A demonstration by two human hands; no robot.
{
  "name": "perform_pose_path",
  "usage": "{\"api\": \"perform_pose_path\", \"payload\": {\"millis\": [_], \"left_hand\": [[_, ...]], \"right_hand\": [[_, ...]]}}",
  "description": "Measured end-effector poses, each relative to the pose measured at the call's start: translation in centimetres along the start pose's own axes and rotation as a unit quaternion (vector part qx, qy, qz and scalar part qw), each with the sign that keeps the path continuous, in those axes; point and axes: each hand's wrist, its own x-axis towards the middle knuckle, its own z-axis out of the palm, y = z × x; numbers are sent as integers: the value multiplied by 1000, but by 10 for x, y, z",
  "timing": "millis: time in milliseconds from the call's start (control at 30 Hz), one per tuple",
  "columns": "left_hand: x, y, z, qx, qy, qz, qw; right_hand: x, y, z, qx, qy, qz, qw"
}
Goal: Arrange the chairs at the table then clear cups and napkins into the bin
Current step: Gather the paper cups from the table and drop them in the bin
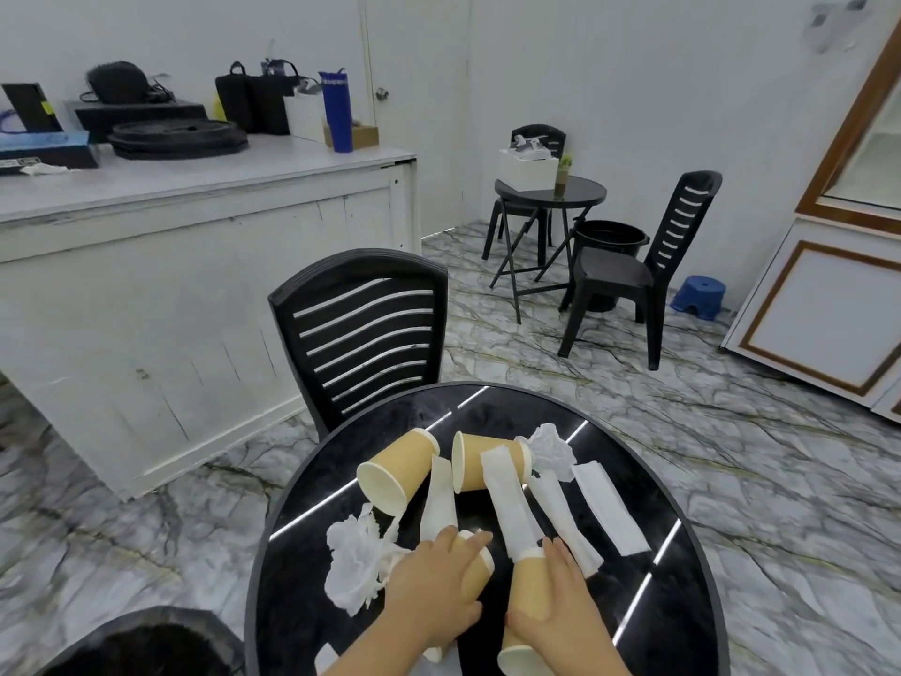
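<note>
Round black table (648,553) with a chair (361,329) pushed in, left hand (434,585) and right hand (560,612) each wrapped around a lying cup (480,575), (524,595); chairs looked done, clearing begun, probably next lifted over to the bin (146,646).

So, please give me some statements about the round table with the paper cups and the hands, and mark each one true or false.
1. Four paper cups lie on their sides on the black round table. True.
2. The left hand rests on a cup. True.
3. The right hand holds a folded napkin in the air. False: it lies on another cup on the table.
4. A chair stands at the far side of the table. True.
5. All napkins are crumpled. False: a flat napkin and other folded ones lie there.
</note>
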Motion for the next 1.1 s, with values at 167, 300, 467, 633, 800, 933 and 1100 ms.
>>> {"api": "perform_pose_path", "payload": {"millis": [167, 300, 467, 633, 800, 933, 1100], "left_hand": [[-12, -9, -5, -92, 35, -22, 995], [-29, -26, -20, -173, 106, -32, 979], [-62, -68, -45, -230, 177, -59, 955], [-124, -142, -68, -303, 262, -95, 911], [-203, -226, -72, -338, 301, -162, 877], [-266, -283, -59, -354, 334, -231, 842], [-326, -337, -37, -372, 359, -289, 806]], "right_hand": [[-7, -6, 1, 28, 9, -8, 1000], [-10, -27, -2, 58, 17, -42, 997], [-10, -84, 10, 78, -1, -131, 988], [-21, -163, 60, 54, -38, -198, 978], [-46, -243, 130, 27, -100, -277, 955], [-68, -298, 197, 6, -149, -317, 937], [-87, -343, 270, -44, -195, -349, 915]]}}
